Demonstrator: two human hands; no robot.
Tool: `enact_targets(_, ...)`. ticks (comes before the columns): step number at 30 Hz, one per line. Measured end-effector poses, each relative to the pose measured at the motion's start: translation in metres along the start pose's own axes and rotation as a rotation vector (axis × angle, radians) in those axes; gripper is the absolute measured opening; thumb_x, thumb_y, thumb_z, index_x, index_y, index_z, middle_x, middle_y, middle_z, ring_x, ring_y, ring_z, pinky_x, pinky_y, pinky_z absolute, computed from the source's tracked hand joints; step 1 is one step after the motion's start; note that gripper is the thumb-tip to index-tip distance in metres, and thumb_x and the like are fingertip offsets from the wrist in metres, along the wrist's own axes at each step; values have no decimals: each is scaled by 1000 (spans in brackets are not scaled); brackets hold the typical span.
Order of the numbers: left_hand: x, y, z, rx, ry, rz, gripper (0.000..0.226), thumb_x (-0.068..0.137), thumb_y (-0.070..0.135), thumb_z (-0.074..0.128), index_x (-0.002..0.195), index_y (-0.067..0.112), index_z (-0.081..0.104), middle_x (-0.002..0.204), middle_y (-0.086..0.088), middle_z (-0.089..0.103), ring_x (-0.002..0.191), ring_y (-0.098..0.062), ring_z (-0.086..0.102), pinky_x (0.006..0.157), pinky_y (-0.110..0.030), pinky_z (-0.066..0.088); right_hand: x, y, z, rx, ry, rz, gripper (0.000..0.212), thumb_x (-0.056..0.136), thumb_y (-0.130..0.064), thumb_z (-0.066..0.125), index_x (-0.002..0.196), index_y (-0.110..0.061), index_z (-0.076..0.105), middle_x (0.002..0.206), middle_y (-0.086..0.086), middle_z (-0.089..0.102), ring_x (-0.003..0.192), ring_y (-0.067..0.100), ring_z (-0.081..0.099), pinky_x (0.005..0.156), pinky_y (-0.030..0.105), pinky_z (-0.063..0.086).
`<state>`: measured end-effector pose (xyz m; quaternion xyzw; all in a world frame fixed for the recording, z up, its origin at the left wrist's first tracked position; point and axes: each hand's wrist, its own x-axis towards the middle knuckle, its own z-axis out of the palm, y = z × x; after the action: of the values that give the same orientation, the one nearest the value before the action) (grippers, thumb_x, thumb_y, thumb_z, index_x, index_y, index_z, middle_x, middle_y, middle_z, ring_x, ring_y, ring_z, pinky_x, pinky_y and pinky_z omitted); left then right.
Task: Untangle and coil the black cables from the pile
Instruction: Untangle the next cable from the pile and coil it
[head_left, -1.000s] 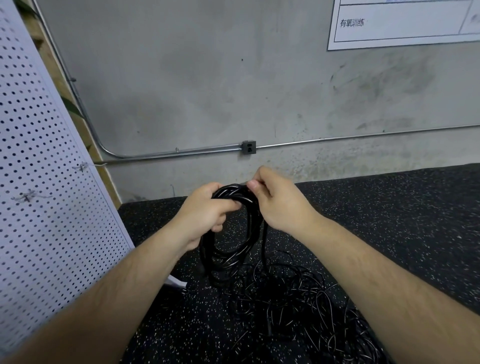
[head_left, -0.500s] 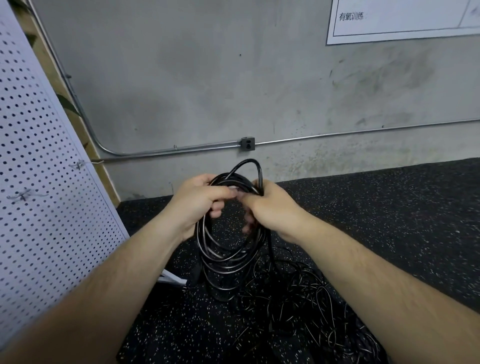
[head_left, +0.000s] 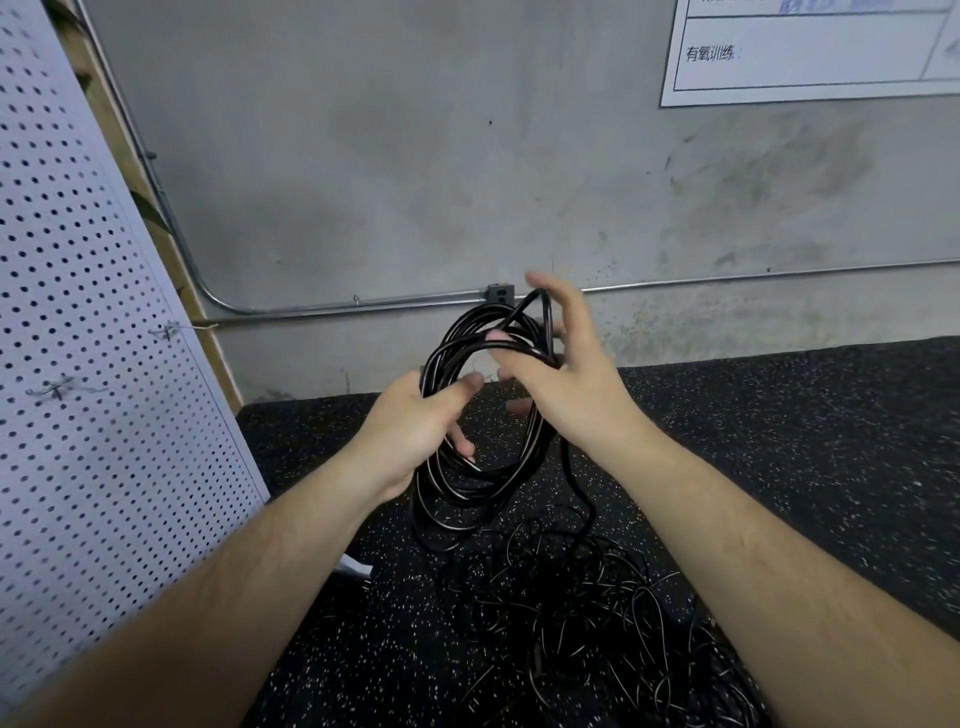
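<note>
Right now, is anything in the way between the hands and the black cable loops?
Nothing. The left hand grips the coil, the right hand touches its top. One strand runs from the coil down into the tangled pile.

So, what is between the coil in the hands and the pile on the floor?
One black strand hangs from coil to pile, head view.
</note>
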<state>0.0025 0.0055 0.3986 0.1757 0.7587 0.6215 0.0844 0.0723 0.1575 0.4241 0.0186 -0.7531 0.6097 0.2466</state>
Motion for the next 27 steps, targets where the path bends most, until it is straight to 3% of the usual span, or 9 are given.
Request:
enact_targets(4,-1,-1,1,27,11,-11,21,98,35,66,84,20,61,62,10,55,47,-16,59,76,-35,49,-3,5,-4,31,-79,15,65,79,-33,82,134,-47,49,119,-16,62,108,8,67,99,47,55)
enact_targets(7,-2,-2,3,28,-28,-11,28,98,33,67,74,25,56,49,13,54,47,-17,58,74,-37,46,-1,2,0,-23,101,6,25,103,-45,51,124,-35,59,116,-9,66,106,20,69,77,44,64)
enact_targets(9,-2,-3,3,-6,-52,-16,27,95,35,70,74,24,58,46,14,53,49,-18,58,70,-36,47,3,3,1,-37,166,42,32,109,-37,39,126,-25,63,120,-3,66,99,25,71,66,41,64)
enact_targets(13,-7,0,4,-40,-108,-32,18,93,28,73,83,16,64,47,11,53,46,-17,52,55,-32,54,1,10,3,-54,98,74,28,109,-21,43,122,-30,67,109,-4,70,94,30,72,72,51,62)
enact_targets(16,-7,2,4,-67,-160,-54,10,94,20,72,99,11,71,46,13,48,43,-14,39,66,-45,61,0,8,4,-86,26,58,32,108,-14,44,122,-31,68,107,-19,68,99,29,70,75,51,58)
enact_targets(18,-6,0,2,-133,-192,-95,7,92,23,74,86,21,77,48,11,41,45,-14,33,64,-41,58,1,8,2,-146,-26,50,32,108,-12,45,121,-27,70,120,-26,65,100,37,68,75,52,59)
enact_targets(22,-5,-3,2,-180,-169,-143,40,94,30,71,54,27,65,55,6,27,47,-12,26,47,-27,37,-2,15,1,-205,-74,11,26,107,-19,49,124,-20,68,135,-16,61,94,35,70,76,56,59)
enact_targets(25,-2,1,1,-123,-116,-106,36,98,29,64,66,24,49,54,5,27,43,-11,23,41,-24,26,-4,14,1,-303,-90,-3,71,90,-48,69,149,-23,37,138,-6,51,115,18,63,94,47,57)
enact_targets(27,2,3,1,-163,-82,-93,41,98,31,66,65,23,42,51,5,26,41,-10,21,38,-21,19,-5,14,0,-173,-111,181,75,88,-40,76,147,-25,32,118,2,65,94,27,72,81,44,62)
